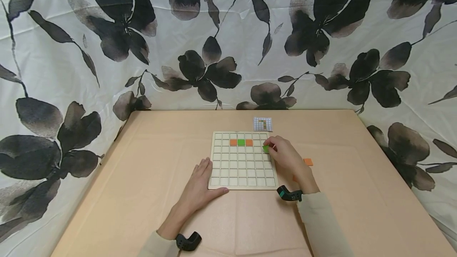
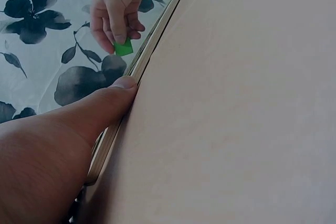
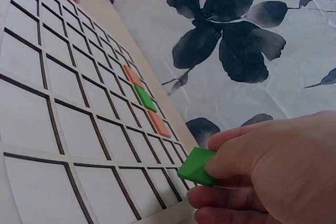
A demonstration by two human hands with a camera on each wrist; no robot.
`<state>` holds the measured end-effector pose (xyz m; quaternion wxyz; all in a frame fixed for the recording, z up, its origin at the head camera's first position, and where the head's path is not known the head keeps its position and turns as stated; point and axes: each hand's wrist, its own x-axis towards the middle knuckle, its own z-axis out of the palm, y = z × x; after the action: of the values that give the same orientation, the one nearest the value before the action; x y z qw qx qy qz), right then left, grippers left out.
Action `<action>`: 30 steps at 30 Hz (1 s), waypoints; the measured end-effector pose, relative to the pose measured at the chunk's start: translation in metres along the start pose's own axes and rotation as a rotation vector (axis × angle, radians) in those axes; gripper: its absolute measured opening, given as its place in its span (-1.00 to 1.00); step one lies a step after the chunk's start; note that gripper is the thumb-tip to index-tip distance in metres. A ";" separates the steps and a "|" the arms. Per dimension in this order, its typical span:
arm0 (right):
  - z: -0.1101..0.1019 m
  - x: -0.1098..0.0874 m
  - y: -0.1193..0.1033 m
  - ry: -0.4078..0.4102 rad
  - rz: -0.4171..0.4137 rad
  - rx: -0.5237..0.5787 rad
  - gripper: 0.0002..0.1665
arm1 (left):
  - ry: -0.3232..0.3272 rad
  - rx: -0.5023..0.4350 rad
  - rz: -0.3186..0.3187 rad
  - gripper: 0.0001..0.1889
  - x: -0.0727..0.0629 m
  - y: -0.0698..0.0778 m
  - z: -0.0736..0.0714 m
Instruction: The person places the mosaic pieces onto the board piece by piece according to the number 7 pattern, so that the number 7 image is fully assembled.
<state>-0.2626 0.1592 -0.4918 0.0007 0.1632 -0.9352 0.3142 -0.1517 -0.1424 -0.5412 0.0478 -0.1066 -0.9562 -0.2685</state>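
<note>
A pale wooden grid board (image 1: 242, 188) lies on the table. Near its far edge, a green tile (image 1: 241, 142) sits between a left orange tile (image 1: 233, 142) and a right orange tile (image 1: 249, 142), all in one row. My right hand (image 1: 285, 156) pinches another green square tile (image 3: 195, 167) between thumb and fingers, held above the board's right edge close to the far corner. Along the board's left edge rests my left hand (image 1: 200, 181), fingers extended, its thumb (image 2: 118, 90) touching the near edge.
Beyond the board's far edge lies a small printed grid card (image 1: 262, 124). To the right of my right wrist is a loose orange tile (image 1: 308, 162), and a bit of orange shows partly hidden by that wrist. Floral cloth (image 1: 228, 43) hangs behind the table (image 1: 143, 146).
</note>
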 end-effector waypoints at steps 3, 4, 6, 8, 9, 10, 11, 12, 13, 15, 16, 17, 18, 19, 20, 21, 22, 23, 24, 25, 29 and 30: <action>0.001 0.000 0.000 -0.008 -0.003 -0.002 -0.81 | -0.003 0.001 -0.003 0.17 0.000 0.000 0.000; 0.001 0.000 0.000 -0.011 -0.004 -0.002 -0.81 | -0.002 0.000 -0.003 0.17 0.000 0.000 0.000; 0.002 0.001 0.001 -0.013 -0.007 -0.003 -0.81 | -0.004 0.001 -0.005 0.17 -0.001 0.000 0.000; 0.002 0.001 0.001 -0.015 -0.009 -0.005 -0.81 | -0.004 0.000 -0.006 0.17 0.000 0.001 0.000; 0.002 0.001 0.001 -0.016 -0.010 -0.005 -0.81 | -0.004 0.000 -0.006 0.17 0.000 0.001 0.000; 0.002 0.001 0.002 -0.017 -0.011 -0.006 -0.81 | -0.002 0.000 -0.005 0.17 0.000 0.001 0.000; 0.002 0.001 0.002 -0.018 -0.011 -0.006 -0.81 | -0.003 0.002 -0.006 0.17 0.000 0.001 0.000; 0.002 0.001 0.002 -0.020 -0.011 -0.006 -0.81 | 0.000 0.001 -0.005 0.17 0.000 0.001 0.000; 0.002 0.001 0.002 -0.022 -0.012 -0.006 -0.81 | 0.002 0.000 -0.004 0.17 0.000 0.002 0.000; 0.003 0.001 0.003 -0.029 -0.010 -0.006 -0.81 | 0.005 0.002 -0.001 0.17 0.000 0.002 0.000; 0.004 0.001 0.003 -0.033 -0.010 -0.007 -0.80 | 0.006 0.001 -0.001 0.18 0.000 0.002 0.001; 0.004 0.001 0.004 -0.037 -0.010 -0.007 -0.80 | 0.006 0.001 -0.003 0.18 0.000 0.001 0.001; 0.005 0.001 0.004 -0.042 -0.011 -0.007 -0.80 | 0.008 -0.001 -0.002 0.18 0.000 0.001 0.002; 0.006 0.001 0.004 -0.045 -0.010 -0.007 -0.80 | 0.007 0.001 -0.003 0.18 0.000 0.000 0.002; 0.006 0.002 0.004 -0.048 -0.008 -0.007 -0.80 | 0.004 0.003 -0.004 0.18 0.000 0.000 0.003; 0.007 0.002 0.004 -0.049 -0.006 -0.007 -0.80 | 0.000 0.005 -0.006 0.18 0.000 0.000 0.003; 0.007 0.002 0.004 -0.051 -0.007 -0.009 -0.79 | -0.004 0.007 -0.006 0.18 0.000 -0.001 0.003; 0.007 0.003 0.004 -0.052 -0.001 -0.010 -0.79 | -0.006 0.010 -0.005 0.18 0.000 -0.001 0.002; 0.007 0.003 0.003 -0.053 0.006 -0.012 -0.78 | -0.008 0.011 -0.002 0.18 0.001 -0.001 0.002; 0.008 0.003 0.003 -0.055 0.015 -0.013 -0.78 | -0.008 0.012 0.001 0.18 0.001 -0.001 0.002; 0.009 0.004 0.001 -0.058 0.035 -0.023 -0.77 | -0.007 0.017 0.007 0.18 0.002 -0.001 0.000; 0.010 0.004 0.001 -0.055 0.037 -0.024 -0.77 | -0.008 0.017 0.006 0.18 0.002 -0.001 0.000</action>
<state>-0.2657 0.1532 -0.4999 -0.0289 0.1547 -0.9414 0.2985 -0.1541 -0.1427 -0.5418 0.0456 -0.1100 -0.9583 -0.2598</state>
